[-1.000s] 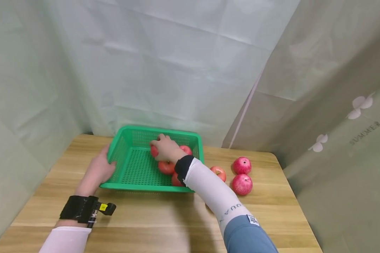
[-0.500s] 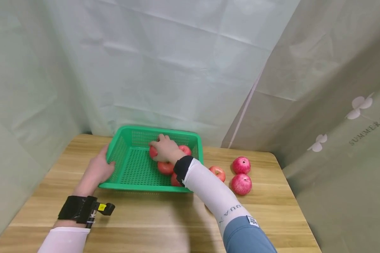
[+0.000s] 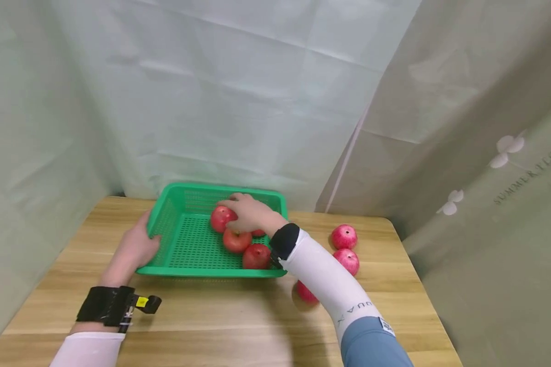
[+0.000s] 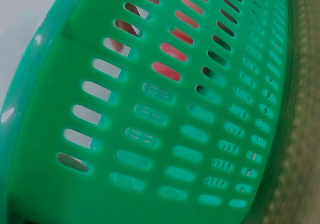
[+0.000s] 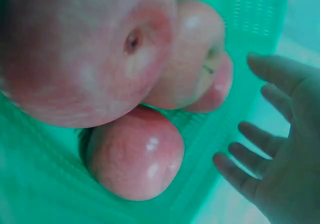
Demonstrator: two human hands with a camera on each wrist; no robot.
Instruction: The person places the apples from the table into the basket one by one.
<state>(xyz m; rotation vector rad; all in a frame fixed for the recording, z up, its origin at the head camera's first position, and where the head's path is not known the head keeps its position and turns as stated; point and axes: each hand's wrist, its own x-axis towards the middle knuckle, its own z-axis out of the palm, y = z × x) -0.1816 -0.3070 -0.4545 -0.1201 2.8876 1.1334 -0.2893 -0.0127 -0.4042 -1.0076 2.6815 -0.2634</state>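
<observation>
In the head view, my left hand (image 3: 135,244) grips the left side of a green plastic basket (image 3: 211,272), its thumb over the rim. The slotted basket wall (image 4: 125,149) fills the left wrist view, where that hand does not show. My right hand (image 3: 252,213) is above the basket's right half. Its fingers (image 5: 260,134) are spread and hold nothing in the right wrist view. Below and beside it lie several red apples: one at the far left (image 3: 221,219), one in the middle (image 3: 235,241), one near the front (image 3: 257,256), another partly hidden (image 3: 258,232).
On the wooden table (image 3: 202,321) right of the basket lie a far apple (image 3: 344,237), an apple before it (image 3: 347,261) and one nearer (image 3: 306,294), partly behind the right arm. A pale curtain (image 3: 239,102) hangs behind the table.
My right hand has let go of the far-left apple and drawn back rightward, fingers straightened. The apple stays in the basket. The left hand keeps its grip; the head view shifts slightly.
</observation>
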